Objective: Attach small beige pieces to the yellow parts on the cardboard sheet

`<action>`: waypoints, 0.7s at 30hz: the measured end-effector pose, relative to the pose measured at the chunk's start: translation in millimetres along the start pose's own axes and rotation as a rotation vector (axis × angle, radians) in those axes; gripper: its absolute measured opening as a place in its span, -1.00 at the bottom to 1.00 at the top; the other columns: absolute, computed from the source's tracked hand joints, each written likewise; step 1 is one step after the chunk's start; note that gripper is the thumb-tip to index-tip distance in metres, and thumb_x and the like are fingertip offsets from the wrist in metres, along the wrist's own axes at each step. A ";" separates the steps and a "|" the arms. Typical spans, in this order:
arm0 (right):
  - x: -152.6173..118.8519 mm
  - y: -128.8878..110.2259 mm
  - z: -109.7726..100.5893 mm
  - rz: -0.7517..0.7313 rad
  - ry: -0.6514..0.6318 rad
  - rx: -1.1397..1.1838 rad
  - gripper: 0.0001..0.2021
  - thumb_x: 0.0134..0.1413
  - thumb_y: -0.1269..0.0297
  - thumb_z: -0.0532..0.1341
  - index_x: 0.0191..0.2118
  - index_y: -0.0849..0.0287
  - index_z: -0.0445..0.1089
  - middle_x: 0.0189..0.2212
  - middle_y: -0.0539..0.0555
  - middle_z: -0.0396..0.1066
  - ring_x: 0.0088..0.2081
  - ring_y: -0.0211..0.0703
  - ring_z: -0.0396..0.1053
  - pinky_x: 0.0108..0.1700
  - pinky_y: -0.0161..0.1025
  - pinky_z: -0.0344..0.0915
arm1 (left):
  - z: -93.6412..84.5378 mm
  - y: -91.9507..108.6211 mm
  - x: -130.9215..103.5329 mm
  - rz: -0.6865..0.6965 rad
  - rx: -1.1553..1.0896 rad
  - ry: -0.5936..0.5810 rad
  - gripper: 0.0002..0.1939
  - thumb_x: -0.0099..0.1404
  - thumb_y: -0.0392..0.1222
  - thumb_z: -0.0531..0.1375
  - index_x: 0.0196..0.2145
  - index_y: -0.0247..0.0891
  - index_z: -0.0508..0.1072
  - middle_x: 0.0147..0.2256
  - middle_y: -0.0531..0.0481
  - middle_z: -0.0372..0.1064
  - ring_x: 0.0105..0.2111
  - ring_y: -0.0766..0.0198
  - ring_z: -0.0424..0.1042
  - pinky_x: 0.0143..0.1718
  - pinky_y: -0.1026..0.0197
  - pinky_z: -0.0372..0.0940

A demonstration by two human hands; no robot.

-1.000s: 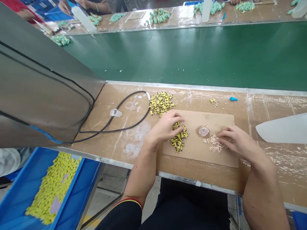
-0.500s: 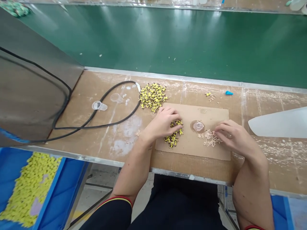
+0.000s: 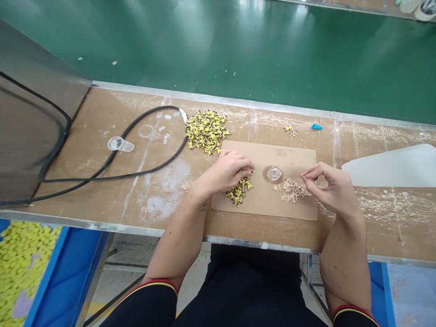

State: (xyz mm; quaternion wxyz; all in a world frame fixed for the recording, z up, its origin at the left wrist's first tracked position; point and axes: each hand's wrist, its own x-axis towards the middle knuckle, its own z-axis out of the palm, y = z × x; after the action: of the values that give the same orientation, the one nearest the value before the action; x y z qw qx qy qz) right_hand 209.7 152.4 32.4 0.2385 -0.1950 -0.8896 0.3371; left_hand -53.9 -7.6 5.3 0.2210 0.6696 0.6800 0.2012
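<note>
Where the tabletop (image 3: 112, 197) ends nearest the person, a blue crate (image 3: 76, 250) of yellow pieces (image 3: 25, 261) sits below at left, and another blue crate (image 3: 378, 282) below at right.

Cardboard sheet (image 3: 265, 204): one, flat on the tabletop before the person, bearing three items.
Yellow-and-black figures (image 3: 238, 194): small heap on the sheet's left part, partly under the left hand (image 3: 235, 168); that hand's fingers are curled downward, and whether they grasp a figure cannot be told.
Pale pieces (image 3: 293, 190): loose heap on the sheet's right part, just beside the right hand (image 3: 329, 185); its thumb and forefinger are pinched, grasping a tiny pale piece (image 3: 303, 175) at their tips.
Clear dish (image 3: 274, 174): one, round, between the heaps.

Black cable (image 3: 146, 172): looped at left; a clear cup (image 3: 127, 146) lies across it, a second clear cup (image 3: 147, 132) inside the loop.
White plastic object (image 3: 391, 167): at right, lying flat.
Large pile (image 3: 206, 131): more yellow-and-black figures, beyond the sheet's left corner, touching the cable.
Blue cap (image 3: 316, 126): on its side, beyond the sheet.
Green belt (image 3: 238, 54): behind the tabletop, flecked with white scraps.
</note>
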 end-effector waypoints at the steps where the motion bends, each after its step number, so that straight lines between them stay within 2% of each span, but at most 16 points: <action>1: -0.5 0.3 1.0 0.008 0.030 0.043 -0.83 0.12 0.50 0.26 -0.38 0.07 0.36 -0.37 0.01 0.58 -0.34 -0.17 0.55 -0.35 -0.25 0.40 | 0.9 0.7 0.3 0.002 -0.014 0.012 -0.82 0.48 -0.26 0.14 -0.10 -0.18 0.55 -0.24 -0.01 0.50 -0.15 0.17 0.39 0.02 0.07 0.07; 5: -2.2 2.8 4.0 0.036 0.089 0.199 -0.86 0.17 0.47 0.31 -0.31 0.06 0.44 -0.35 0.01 0.57 -0.31 -0.17 0.51 -0.30 -0.22 0.41 | 4.7 3.1 2.0 0.029 -0.084 0.123 -0.74 0.51 -0.25 0.09 0.02 -0.16 0.54 -0.28 -0.02 0.40 -0.21 0.18 0.38 -0.05 0.10 0.16; 11: -2.2 4.5 2.5 0.064 0.029 0.168 -0.90 0.19 0.42 0.34 -0.29 0.06 0.47 -0.39 -0.01 0.53 -0.35 -0.19 0.47 -0.31 -0.22 0.39 | 5.1 2.4 2.3 0.053 -0.092 0.221 -0.77 0.47 -0.32 0.08 -0.10 -0.24 0.53 -0.21 -0.08 0.39 -0.19 0.18 0.40 -0.10 0.12 0.25; 16: -1.3 5.9 -7.0 0.069 -0.067 0.090 -0.94 0.21 0.39 0.31 -0.27 0.08 0.49 -0.40 -0.01 0.53 -0.40 -0.22 0.44 -0.34 -0.25 0.37 | 0.9 6.6 0.4 0.022 -0.084 0.216 -0.78 0.44 -0.37 0.01 -0.11 -0.25 0.43 -0.18 -0.08 0.48 -0.14 0.17 0.44 0.00 0.09 0.27; 21: 0.0 7.1 -16.7 0.107 -0.208 -0.015 -0.92 0.23 0.38 0.25 -0.31 0.09 0.47 -0.39 0.01 0.53 -0.36 -0.19 0.46 -0.30 -0.22 0.39 | -2.0 10.4 0.5 0.027 -0.085 0.263 -0.79 0.42 -0.36 -0.04 -0.17 -0.26 0.39 -0.21 -0.09 0.50 -0.16 0.16 0.44 0.00 0.07 0.27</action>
State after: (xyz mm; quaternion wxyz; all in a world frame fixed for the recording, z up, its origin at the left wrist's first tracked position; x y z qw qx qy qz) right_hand 220.2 165.9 38.5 0.1254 -0.2080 -0.9004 0.3611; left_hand -46.5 -6.9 12.9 0.1554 0.6366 0.6849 0.3186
